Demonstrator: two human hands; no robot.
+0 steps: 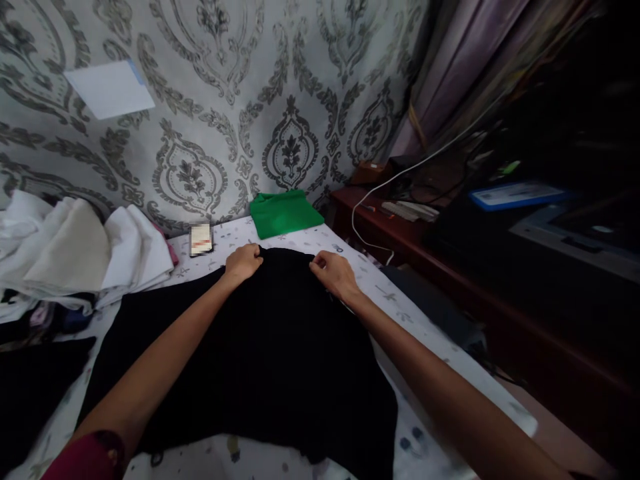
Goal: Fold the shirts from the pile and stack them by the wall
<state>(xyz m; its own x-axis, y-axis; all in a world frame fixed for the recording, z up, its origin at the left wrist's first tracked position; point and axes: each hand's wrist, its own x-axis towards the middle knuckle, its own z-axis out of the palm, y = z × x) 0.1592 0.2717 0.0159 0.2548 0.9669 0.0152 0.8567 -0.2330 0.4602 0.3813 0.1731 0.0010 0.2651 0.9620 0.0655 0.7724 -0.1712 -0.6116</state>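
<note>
A large black garment lies spread over a white patterned bedsheet. At its far edge my left hand is closed on the cloth. My right hand pinches the same edge a short way to the right, thumb and fingertips together. Between the two hands the edge runs nearly straight. Just beyond them rests a folded green cloth.
White folded clothes are piled at the left, with another black cloth nearer. A small pixelated item lies by the wall. On the right stands a dark red desk with a white cable.
</note>
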